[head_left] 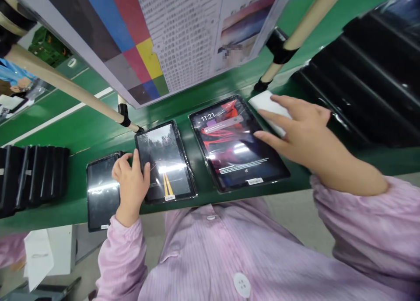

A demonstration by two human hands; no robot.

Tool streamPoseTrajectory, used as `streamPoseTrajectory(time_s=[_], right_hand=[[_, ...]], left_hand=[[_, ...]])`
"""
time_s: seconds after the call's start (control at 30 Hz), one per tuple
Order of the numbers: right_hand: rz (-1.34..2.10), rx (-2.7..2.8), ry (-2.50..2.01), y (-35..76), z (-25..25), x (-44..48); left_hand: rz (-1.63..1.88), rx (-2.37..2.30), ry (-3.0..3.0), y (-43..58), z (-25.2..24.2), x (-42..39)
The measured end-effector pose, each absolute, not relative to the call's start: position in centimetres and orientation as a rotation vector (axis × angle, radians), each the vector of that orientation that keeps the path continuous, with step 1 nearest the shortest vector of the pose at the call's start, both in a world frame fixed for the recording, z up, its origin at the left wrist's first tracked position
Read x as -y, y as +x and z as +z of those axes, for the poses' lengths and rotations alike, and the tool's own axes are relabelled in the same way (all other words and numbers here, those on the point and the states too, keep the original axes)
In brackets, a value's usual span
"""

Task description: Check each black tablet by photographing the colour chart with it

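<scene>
A tablet with a road picture (167,156) lies lit on the green table. My left hand (131,178) is at its left edge, fingers apart, holding nothing. Right of it lies a larger lit tablet (243,148) showing 11:21 over a red and black picture. My right hand (302,130) is spread at that tablet's right edge, over a white pad or cloth (271,108) that its fingers partly cover. A dark-screened tablet (103,191) lies at the left, partly hidden behind my left hand.
Black tablets or cases stand in a row at the left (42,174); more black ones (367,78) fill the right. A printed board with colour blocks (147,43) hangs on beige pipes (65,80). At the far left, a person's hand (23,83) shows beside a blue sleeve.
</scene>
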State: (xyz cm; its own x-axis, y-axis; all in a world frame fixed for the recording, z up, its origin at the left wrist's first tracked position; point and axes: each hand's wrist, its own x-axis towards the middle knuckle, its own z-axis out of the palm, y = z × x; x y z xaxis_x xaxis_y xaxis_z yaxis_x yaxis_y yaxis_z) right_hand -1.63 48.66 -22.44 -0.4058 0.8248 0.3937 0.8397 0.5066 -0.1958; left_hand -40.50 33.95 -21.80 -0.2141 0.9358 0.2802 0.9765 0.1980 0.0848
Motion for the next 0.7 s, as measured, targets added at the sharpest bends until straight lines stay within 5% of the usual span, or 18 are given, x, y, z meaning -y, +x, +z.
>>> streamPoseTrajectory(time_s=[0.27, 0.53, 0.7], right_hand=[[0.120, 2.174, -1.804, 6.1, -26.5, -45.2], [0.276, 2.525, -1.161, -0.2, -23.3, -43.0], [0.007, 2.213, -1.683, -1.7, -23.0, -46.0]], left_hand=[[-0.515, 2.125, -2.095, -37.8, -21.0, -29.7], [-0.630, 1.913, -2.356, -34.6, -21.4, -28.6], [-0.690, 1.846, -2.398, -34.0, -21.0, -27.6]])
